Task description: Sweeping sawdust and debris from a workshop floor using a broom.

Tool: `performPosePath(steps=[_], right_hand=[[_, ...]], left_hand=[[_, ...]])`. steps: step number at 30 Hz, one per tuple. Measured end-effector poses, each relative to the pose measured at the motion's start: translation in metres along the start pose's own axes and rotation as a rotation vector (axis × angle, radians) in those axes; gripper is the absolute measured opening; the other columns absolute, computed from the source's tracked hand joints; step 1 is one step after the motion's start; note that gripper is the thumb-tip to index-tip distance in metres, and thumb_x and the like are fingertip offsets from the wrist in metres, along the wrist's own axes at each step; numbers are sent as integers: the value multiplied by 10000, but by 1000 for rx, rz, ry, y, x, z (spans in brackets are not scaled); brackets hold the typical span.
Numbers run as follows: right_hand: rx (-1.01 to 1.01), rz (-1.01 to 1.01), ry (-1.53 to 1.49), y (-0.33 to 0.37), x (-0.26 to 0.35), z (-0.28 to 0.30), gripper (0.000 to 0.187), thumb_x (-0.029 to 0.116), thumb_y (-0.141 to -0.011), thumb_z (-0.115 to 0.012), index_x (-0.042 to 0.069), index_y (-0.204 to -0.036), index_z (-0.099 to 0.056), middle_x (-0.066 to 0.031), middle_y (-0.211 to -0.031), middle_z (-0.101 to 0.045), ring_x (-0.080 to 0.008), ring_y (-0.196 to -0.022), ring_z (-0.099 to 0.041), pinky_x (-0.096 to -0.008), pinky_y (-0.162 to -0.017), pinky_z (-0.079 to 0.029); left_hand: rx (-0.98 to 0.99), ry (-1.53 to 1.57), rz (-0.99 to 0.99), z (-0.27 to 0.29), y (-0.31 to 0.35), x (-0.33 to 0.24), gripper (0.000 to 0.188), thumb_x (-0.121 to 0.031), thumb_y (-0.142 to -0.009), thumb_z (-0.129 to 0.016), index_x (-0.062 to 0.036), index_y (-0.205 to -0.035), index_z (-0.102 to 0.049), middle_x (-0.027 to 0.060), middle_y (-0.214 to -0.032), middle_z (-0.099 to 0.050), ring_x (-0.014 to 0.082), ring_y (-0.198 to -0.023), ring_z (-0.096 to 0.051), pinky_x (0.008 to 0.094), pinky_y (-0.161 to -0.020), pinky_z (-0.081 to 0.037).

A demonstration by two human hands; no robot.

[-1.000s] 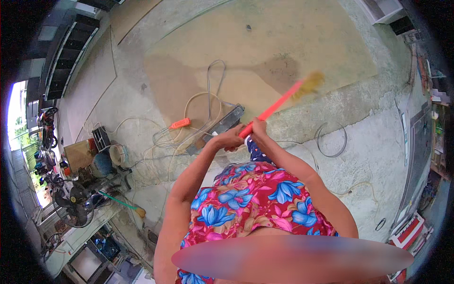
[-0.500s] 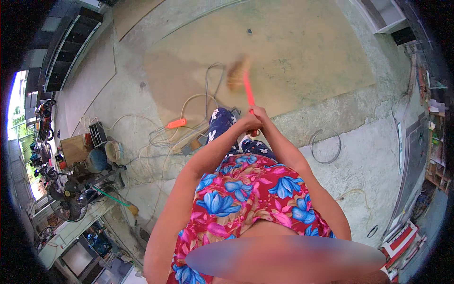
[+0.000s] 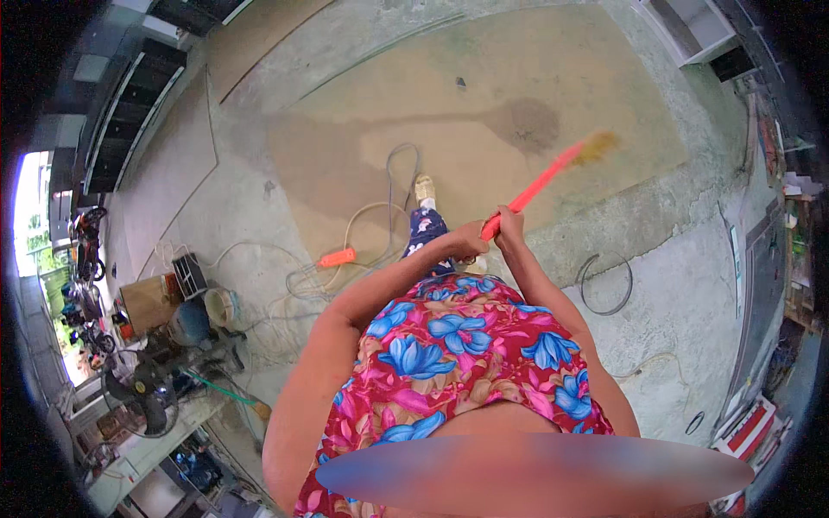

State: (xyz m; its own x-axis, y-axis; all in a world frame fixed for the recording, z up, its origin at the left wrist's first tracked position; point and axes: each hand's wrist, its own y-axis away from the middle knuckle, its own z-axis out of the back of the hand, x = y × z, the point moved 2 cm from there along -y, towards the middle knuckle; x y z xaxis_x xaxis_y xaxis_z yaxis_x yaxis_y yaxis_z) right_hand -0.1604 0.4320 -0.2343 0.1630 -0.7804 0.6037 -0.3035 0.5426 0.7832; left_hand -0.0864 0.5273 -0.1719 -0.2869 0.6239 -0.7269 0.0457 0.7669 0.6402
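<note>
A broom with a red handle (image 3: 542, 183) slants away from me to the right. Its straw-coloured bristles (image 3: 598, 148) are smeared by motion and raised over a tan board (image 3: 389, 95) lying on the floor. My left hand (image 3: 469, 241) is closed round the near end of the handle. Just beyond it, my right hand (image 3: 511, 226) grips the same handle. One of my feet, in a light shoe (image 3: 425, 188), stands at the board's near edge. A small dark bit (image 3: 460, 83) lies on the far part of the board.
An orange power strip (image 3: 337, 257) and looped cables (image 3: 393, 186) lie left of my legs. A coil of grey hose (image 3: 629, 281) is on the concrete to the right. On the left stand a fan (image 3: 142, 393), a bucket (image 3: 221, 306) and a workbench (image 3: 129, 453).
The broom has swung from straight ahead of me to the right, its bristles lifting. Both hands moved slightly right with it. A foot now shows further forward at the board.
</note>
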Motion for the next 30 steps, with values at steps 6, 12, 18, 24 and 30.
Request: performPosePath(steps=[6, 12, 18, 24, 30], right_hand=[[132, -91, 132, 8, -12, -26, 99, 46, -715, -493, 31, -760, -405, -67, -537, -471, -162, -437, -478, -276, -409, -418], [393, -136, 343, -14, -34, -70, 125, 88, -685, -545, 20, -759, -471, -60, -572, -511, -140, -495, -507, -266, -430, -411], [503, -198, 488, -58, -65, -71, 134, 143, -697, -555, 16, -690, -515, -44, -567, -518, -130, -500, -498, -267, -451, -401], [230, -264, 470, -56, -86, 38, 111, 108, -710, -522, 14, -651, -530, -48, -559, -509, -145, -485, -491, -274, -441, -398], [-207, -78, 142, -35, -26, 55, 114, 47, -673, -484, -39, -599, -489, -108, -527, -506, -185, -433, -503, -304, -372, -395]], left_hand=[[-261, 25, 199, -18, 42, -18, 363, -73, -633, -479, -19, -980, -391, 73, -636, -491, 182, -512, -493, 316, -461, -403], [-594, 70, -179, 4, 20, -1, 358, -54, -633, -490, 17, -969, -389, 89, -713, -492, 195, -592, -506, 302, -535, -423], [-412, 117, 403, 19, -5, -4, 160, -103, -656, -495, -11, -783, -463, 73, -623, -503, 147, -489, -504, 273, -369, -383], [-13, -8, 292, -30, -19, 11, 174, -196, -685, -518, -41, -610, -493, 46, -476, -472, 147, -375, -457, 276, -332, -349], [186, -136, 168, -13, -36, -11, 246, -251, -701, -526, -29, -596, -498, 36, -438, -449, 135, -352, -439, 263, -319, -328]])
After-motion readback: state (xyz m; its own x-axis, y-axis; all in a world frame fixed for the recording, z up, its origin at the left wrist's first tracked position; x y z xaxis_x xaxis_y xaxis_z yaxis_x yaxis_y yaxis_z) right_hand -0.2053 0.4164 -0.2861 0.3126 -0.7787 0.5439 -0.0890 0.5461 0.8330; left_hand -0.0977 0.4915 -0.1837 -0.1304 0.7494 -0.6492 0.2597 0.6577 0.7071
